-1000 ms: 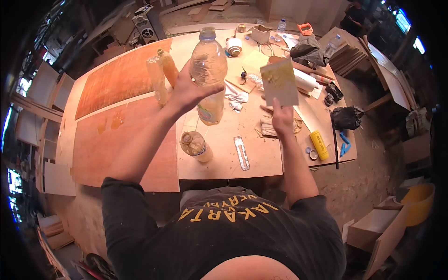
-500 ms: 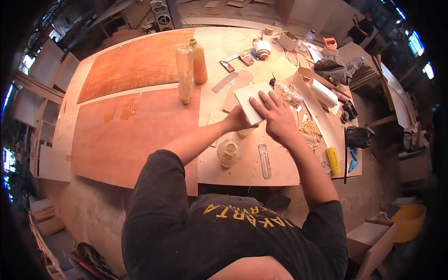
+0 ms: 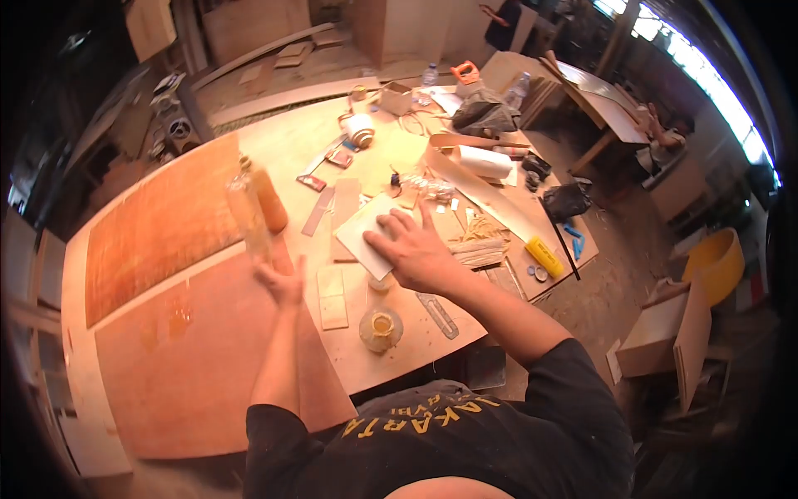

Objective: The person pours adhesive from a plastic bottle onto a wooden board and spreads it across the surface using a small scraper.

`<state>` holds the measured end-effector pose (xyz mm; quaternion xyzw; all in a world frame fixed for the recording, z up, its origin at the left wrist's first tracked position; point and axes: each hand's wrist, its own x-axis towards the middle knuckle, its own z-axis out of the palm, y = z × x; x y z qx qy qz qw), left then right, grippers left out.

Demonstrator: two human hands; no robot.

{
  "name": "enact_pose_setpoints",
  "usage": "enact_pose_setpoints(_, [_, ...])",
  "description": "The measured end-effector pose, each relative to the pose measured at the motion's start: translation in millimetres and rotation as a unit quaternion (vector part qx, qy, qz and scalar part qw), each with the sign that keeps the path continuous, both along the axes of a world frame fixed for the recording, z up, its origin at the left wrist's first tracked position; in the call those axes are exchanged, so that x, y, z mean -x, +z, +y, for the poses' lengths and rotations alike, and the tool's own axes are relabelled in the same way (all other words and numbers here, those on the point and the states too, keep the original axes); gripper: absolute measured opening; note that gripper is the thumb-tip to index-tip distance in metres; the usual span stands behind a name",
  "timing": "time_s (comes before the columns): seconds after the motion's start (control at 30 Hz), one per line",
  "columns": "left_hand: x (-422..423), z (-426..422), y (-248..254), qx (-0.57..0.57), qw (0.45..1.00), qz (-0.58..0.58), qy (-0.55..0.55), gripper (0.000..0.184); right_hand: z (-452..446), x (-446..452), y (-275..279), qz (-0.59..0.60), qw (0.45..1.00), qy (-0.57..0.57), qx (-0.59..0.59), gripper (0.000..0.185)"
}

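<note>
My right hand (image 3: 416,254) has its fingers over a white rectangular pad (image 3: 366,241), above scraps on the worktable. My left hand (image 3: 281,281) reaches out with fingers apart at the near end of a pale plastic bottle (image 3: 248,212). Blur hides whether it touches the bottle. Behind that is a second bottle with orange-brown contents (image 3: 268,200). A round container with a yellowish rim (image 3: 381,330) stands nearer my body, and a utility knife (image 3: 437,316) lies to its right. Wet drops (image 3: 179,314) sit on the nearer reddish panel (image 3: 208,374).
Another stained panel (image 3: 166,233) lies farther back on the worktable (image 3: 366,374). To the right are a white roll (image 3: 482,165), a yellow tube (image 3: 544,257) and black bags (image 3: 486,112). An orange-handled saw (image 3: 465,73) lies beyond. People (image 3: 665,141) are in the background.
My left hand has let go of the white pad and moved left to the pale bottle. My right hand keeps the pad, now lower. The view has turned right.
</note>
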<state>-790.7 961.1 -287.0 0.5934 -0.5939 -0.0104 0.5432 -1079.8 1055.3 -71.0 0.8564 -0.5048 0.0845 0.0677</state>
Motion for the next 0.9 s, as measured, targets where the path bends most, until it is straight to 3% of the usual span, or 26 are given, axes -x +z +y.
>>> enact_pose_setpoints(0.03, [-18.9,-9.7,8.0,-0.012,0.994,-0.039,0.105,0.107,-1.8,1.2,-0.5,-0.003,1.0,-0.004,0.004,0.056])
enact_pose_setpoints(0.1, [-53.0,-38.1,16.9,-0.04,0.986,-0.057,0.153,0.117,-5.1,-2.9,-3.8,-0.008,1.0,-0.006,0.005,0.057])
enact_pose_setpoints(0.23, [-106.4,-99.4,-13.6,-0.121,0.992,-0.027,0.035,0.127,-0.5,-5.9,8.4,-0.038,0.999,-0.007,-0.022,0.076])
enact_pose_setpoints(0.3, [-108.9,-111.7,-20.6,-0.159,0.986,-0.023,0.047,0.124,3.9,-4.8,18.4,-0.053,0.997,-0.01,-0.06,0.077])
enact_pose_setpoints(0.37, [-103.0,-101.0,12.9,-0.204,0.978,0.037,-0.016,0.118,9.1,-1.5,20.6,-0.068,0.995,-0.003,-0.071,0.082])
enact_pose_setpoints(0.5, [-105.0,-111.9,15.6,-0.226,0.967,0.096,-0.066,0.109,25.8,10.5,34.2,-0.11,0.99,-0.011,-0.089,0.087])
enact_pose_setpoints(0.63, [-105.1,-119.0,14.6,-0.246,0.959,0.12,-0.079,0.099,47.9,43.8,29.9,-0.28,0.954,-0.026,-0.106,0.08])
enact_pose_setpoints(0.73, [-101.4,-121.2,13.2,-0.242,0.962,0.108,-0.069,0.089,68.8,78.2,0.2,-0.352,0.931,-0.069,-0.068,0.072])
enact_pose_setpoints(0.9, [-101.6,-121.8,8.6,-0.17,0.976,0.122,-0.058,0.077,120.3,152.8,-104.2,-0.54,0.807,-0.184,-0.149,0.063])
